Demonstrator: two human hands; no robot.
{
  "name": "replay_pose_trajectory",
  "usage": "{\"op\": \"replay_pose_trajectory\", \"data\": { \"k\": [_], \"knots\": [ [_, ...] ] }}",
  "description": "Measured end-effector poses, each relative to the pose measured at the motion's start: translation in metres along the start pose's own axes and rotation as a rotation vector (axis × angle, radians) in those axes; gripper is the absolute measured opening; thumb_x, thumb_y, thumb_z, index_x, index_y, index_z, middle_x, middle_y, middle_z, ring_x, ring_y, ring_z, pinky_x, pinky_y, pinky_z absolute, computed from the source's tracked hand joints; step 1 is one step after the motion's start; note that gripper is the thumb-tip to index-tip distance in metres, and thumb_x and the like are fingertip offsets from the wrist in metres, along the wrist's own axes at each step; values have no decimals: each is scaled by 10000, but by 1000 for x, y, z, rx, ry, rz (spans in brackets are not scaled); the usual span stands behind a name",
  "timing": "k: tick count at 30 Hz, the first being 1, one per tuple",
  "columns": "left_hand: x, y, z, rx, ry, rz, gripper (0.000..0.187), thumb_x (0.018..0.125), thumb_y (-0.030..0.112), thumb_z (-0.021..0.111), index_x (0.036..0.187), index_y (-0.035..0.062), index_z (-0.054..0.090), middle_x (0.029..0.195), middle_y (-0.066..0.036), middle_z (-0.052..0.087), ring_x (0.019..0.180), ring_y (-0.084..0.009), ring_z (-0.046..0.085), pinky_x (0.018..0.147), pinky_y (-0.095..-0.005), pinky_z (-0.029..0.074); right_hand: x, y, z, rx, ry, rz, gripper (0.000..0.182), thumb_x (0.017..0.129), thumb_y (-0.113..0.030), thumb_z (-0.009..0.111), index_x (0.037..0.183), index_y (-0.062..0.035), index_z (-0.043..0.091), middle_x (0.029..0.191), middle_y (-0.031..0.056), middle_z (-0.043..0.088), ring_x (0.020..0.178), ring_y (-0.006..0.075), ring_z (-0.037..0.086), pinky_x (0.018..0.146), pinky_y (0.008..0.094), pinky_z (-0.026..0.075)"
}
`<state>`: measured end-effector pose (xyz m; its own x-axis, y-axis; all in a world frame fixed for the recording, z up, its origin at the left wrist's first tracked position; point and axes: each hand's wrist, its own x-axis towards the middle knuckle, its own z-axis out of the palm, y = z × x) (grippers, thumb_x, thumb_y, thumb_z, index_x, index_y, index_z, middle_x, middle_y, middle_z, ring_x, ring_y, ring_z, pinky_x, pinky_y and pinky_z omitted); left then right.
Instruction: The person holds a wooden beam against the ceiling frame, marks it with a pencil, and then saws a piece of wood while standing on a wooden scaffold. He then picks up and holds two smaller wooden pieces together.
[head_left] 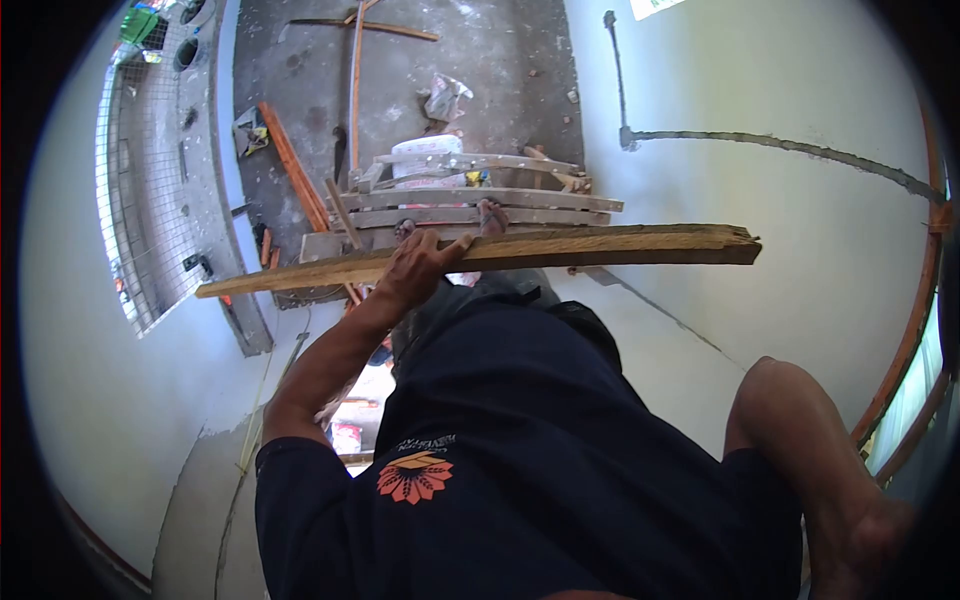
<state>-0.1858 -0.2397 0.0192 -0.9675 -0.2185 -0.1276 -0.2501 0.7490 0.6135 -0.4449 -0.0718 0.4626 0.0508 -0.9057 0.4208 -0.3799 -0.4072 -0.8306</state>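
My left hand [412,270] grips a long rough wooden board [600,243] near its middle, fingers over the top edge. The board lies crosswise in front of my waist; its right end is splintered and its left end narrows away. My right arm is bent up at the right edge, elbow raised. Only a blurred part of my right hand [880,530] shows there, its fingers hidden. Below the board, my feet rest on a bench-like platform of wooden planks [560,200].
Far below is a stained concrete floor [500,60] with loose timber [292,165], a plastic bag [445,98] and a white sack [425,147]. A window grille [120,200] is at left. The right wall has a patched groove [760,137]. A wooden frame [905,370] edges an opening at right.
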Motion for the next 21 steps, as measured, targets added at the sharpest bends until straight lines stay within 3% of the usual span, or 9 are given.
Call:
{"op": "replay_pose_trajectory", "data": {
  "k": [4,7,9,10,11,13,15,17,21],
  "knots": [
    [9,-7,8,-11,-59,61,537,846,10,517,1327,247,493,836,-156,555,813,-344,609,744,-429,499,-40,10,-23,-190,194,45,660,786,-469,607,1188,47,529,1280,203,508,1192,316,484,992,426,400],
    [19,-6,24,-35,-67,98,535,827,0,527,1309,231,508,846,-163,558,806,-345,599,753,-439,491,-70,70,-20,-456,269,365,695,776,-484,613,1207,54,525,1305,213,506,1224,327,479,1017,438,394],
    [26,1,24,-58,-80,96,522,829,4,522,1301,226,515,853,-167,561,810,-347,597,759,-445,489,-71,143,10,-630,-31,683,719,770,-494,617,1220,58,523,1322,220,504,1246,333,477,1035,446,391],
    [29,8,18,-67,-105,87,502,843,16,511,1298,227,515,855,-168,565,820,-350,601,759,-447,491,-67,178,35,-661,-246,800,858,646,-437,787,1288,38,475,1303,243,494,1203,358,501,1016,405,416],
    [34,15,14,-77,-130,80,482,856,29,500,1295,228,516,856,-169,569,829,-352,606,759,-449,493,-101,208,42,-825,-474,890,947,611,-497,786,1327,21,447,1276,225,532,1177,367,517,994,408,433],
    [47,15,36,-84,-108,112,428,889,75,470,1279,245,524,877,-177,573,856,-355,614,795,-457,492,-128,241,47,-836,-963,1382,936,581,-504,819,1290,10,490,1225,215,573,1165,356,525,974,413,441],
    [58,23,49,-50,-72,120,386,915,117,446,1261,262,532,903,-179,575,888,-357,618,834,-460,487,-149,254,33,-553,-1040,1567,820,541,-480,831,1146,11,577,1118,211,618,1111,347,552,918,434,464],
    [67,36,60,21,-26,103,354,933,154,427,1243,281,540,934,-178,575,925,-357,617,876,-460,479,-163,247,28,-612,-986,1550,708,549,-463,820,1036,8,611,997,206,645,1037,360,581,889,443,473],
    [93,55,72,-62,-51,23,335,932,178,441,1232,284,545,1027,-170,565,1040,-355,582,939,-454,447,-195,246,11,-850,-928,1356,656,562,-436,799,1013,-1,603,908,195,659,896,353,626,865,431,493]
  ]
}}
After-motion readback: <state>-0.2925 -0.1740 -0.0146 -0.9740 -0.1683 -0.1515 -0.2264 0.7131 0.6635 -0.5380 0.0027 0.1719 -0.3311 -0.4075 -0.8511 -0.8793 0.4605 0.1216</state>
